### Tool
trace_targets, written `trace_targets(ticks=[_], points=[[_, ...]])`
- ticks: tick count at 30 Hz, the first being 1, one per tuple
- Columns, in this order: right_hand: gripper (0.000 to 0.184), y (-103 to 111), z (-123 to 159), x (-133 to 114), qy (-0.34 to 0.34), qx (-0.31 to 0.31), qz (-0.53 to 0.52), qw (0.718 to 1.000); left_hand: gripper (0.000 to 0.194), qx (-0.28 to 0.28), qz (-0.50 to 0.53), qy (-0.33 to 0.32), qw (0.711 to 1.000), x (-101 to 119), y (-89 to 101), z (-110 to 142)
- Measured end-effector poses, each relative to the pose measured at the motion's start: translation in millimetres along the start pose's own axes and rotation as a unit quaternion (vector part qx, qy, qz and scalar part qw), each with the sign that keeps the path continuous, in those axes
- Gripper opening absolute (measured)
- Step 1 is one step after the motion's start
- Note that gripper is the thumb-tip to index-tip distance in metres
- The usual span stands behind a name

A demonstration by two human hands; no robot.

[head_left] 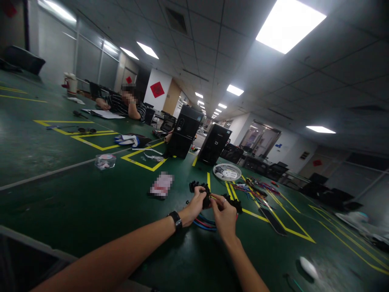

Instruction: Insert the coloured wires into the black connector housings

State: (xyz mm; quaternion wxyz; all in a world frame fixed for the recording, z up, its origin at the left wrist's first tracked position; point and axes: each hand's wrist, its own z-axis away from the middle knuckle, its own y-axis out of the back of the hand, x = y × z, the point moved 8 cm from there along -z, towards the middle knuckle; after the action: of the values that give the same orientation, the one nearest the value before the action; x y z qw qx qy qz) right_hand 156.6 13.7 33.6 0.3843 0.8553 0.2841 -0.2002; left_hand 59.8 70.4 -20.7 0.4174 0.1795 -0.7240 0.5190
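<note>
My left hand [196,205], with a dark watch on its wrist, is closed around a black toothed block [206,199] that looks like a terminal strip. Beside it, my right hand [225,215] pinches a thin yellowish wire [213,197] at the block's face. Whether the wire end sits inside the block cannot be made out. More black toothed pieces [234,204] show behind my right hand. Below the block, blue and red wires [205,224] curve in a loop between my wrists.
Bundles of coloured wires [257,194] and a round white basket [227,172] lie ahead to the right. Two black computer towers [185,132] stand further back. A clear box [105,161] and gloves [127,140] are leftward. A person [133,107] sits across the green table [91,211].
</note>
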Motion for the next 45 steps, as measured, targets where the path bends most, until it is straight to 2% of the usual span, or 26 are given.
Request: trace_targets(ticks=[6, 12, 17, 20, 24, 28, 31, 33, 35, 36, 38, 39, 40, 42, 45], points=[[0.028, -1.1, 1.7, -3.4, 0.030, -0.023, 0.009, 0.999, 0.020, -0.014, -0.057, -0.005, 0.998, 5.3, -4.1, 6.1], [0.036, -7.3, 5.0, -14.4, 0.093, -0.105, -0.016, 0.990, 0.027, -0.012, -0.023, -0.001, 1.000, -3.5, -1.0, -1.9], [0.042, -9.6, 5.7, -5.8, 0.056, -0.136, -0.032, 0.989, 0.029, 0.003, -0.047, -0.009, 0.999, -4.5, 4.4, -4.2], [0.047, -18.9, 13.0, -4.2, 0.031, -0.139, -0.039, 0.989, 0.030, 0.002, -0.117, -0.051, 0.992, 7.0, 8.4, -6.4], [0.046, -26.3, 19.1, -15.8, 0.029, -0.103, -0.046, 0.993, 0.030, 0.031, -0.219, -0.160, 0.962, 41.7, 17.5, -6.4], [0.040, -16.1, 6.8, -30.6, 0.090, -0.113, -0.004, 0.990, 0.028, 0.014, -0.305, -0.238, 0.922, 68.3, 12.1, 2.9], [0.033, -2.1, -3.4, -35.0, 0.131, -0.103, 0.020, 0.986, 0.028, 0.022, -0.309, -0.254, 0.916, 71.3, 5.9, 5.6], [0.032, -0.3, -2.9, -32.8, 0.120, -0.075, 0.031, 0.989, 0.028, 0.064, -0.259, -0.258, 0.929, 74.3, 10.5, 0.1], [0.033, -13.0, 6.5, -33.0, 0.117, -0.082, 0.054, 0.988, 0.026, 0.149, -0.167, -0.243, 0.944, 80.9, 31.0, -10.7], [0.033, -23.5, 13.3, -34.2, 0.123, -0.103, 0.069, 0.985, 0.025, 0.212, -0.111, -0.233, 0.943, 85.2, 47.7, -15.2], [0.032, -42.0, 24.9, -35.7, 0.130, -0.144, 0.092, 0.977, 0.028, 0.355, 0.031, -0.188, 0.915, 86.9, 86.8, -18.2], [0.032, -46.6, 27.5, -34.9, 0.123, -0.151, 0.097, 0.976, 0.028, 0.381, 0.075, -0.189, 0.902, 90.4, 97.9, -19.1], [0.033, -48.1, 27.7, -33.3, 0.112, -0.149, 0.100, 0.977, 0.025, 0.354, 0.092, -0.198, 0.909, 95.8, 100.1, -23.6], [0.033, -45.6, 23.9, -30.8, 0.095, -0.134, 0.109, 0.980, 0.024, 0.274, 0.080, -0.188, 0.940, 97.1, 91.5, -29.3], [0.033, -33.6, 14.7, -32.0, 0.103, -0.092, 0.125, 0.983, 0.027, 0.165, 0.014, -0.159, 0.973, 76.3, 58.1, -25.1]])
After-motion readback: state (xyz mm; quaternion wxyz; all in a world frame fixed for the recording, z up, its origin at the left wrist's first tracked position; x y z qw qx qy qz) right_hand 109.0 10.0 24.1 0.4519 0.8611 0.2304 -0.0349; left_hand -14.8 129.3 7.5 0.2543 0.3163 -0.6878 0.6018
